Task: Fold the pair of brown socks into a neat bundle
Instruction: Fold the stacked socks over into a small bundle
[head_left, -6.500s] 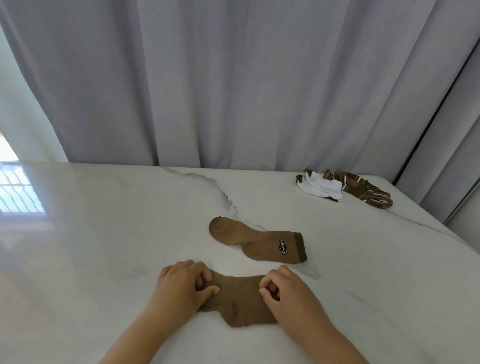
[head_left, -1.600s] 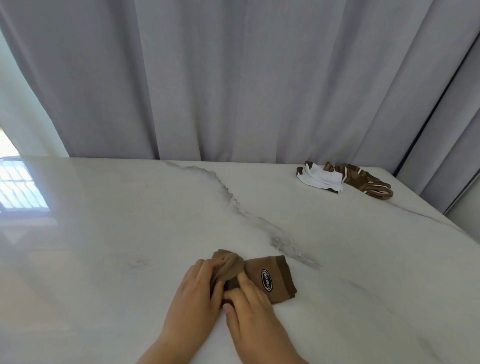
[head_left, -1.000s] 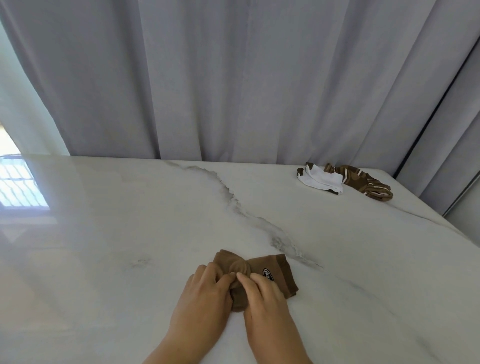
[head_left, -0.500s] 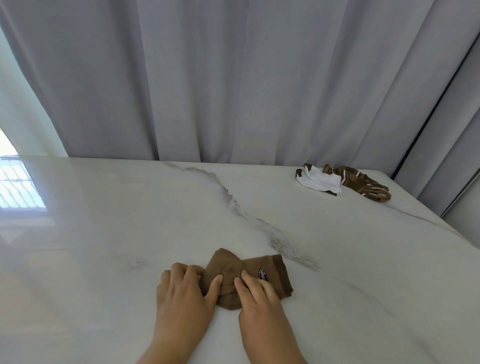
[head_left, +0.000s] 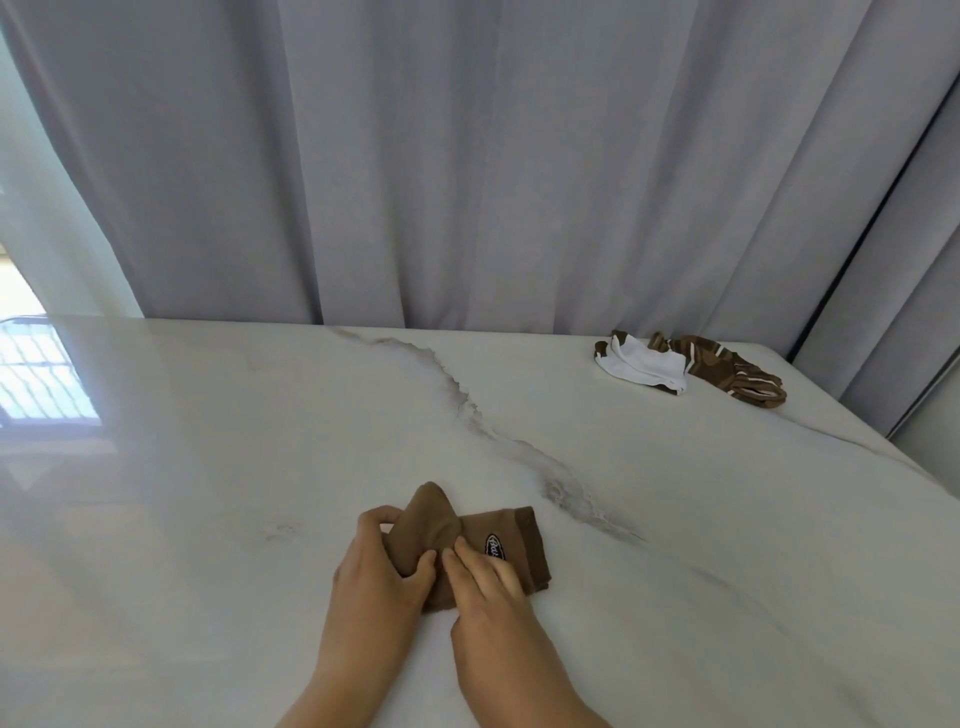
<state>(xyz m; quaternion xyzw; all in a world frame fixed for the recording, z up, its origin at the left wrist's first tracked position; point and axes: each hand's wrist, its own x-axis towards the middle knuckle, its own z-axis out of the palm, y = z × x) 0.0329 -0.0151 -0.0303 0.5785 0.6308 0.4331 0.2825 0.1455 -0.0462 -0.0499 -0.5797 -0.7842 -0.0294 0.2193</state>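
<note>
Left hand (head_left: 376, 564) pinching folded toe end of brown socks (head_left: 511, 540) on tabletop (head_left: 208, 493); right hand (head_left: 485, 584) flat, fingers pressing sock middle.

Place: a home, by the look of it, likely a living or dining room.
Table (head_left: 260, 467): glossy white marble-look top with grey veins, reflecting a barred window on its left edge.
Curtains (head_left: 467, 156): full-length pale grey drapes hang just behind the table's far edge.
Laundry: brown socks (head_left: 467, 540) under bare hands at the near edge; more socks (head_left: 691, 366), brown-striped and white, loose at the far right corner.
</note>
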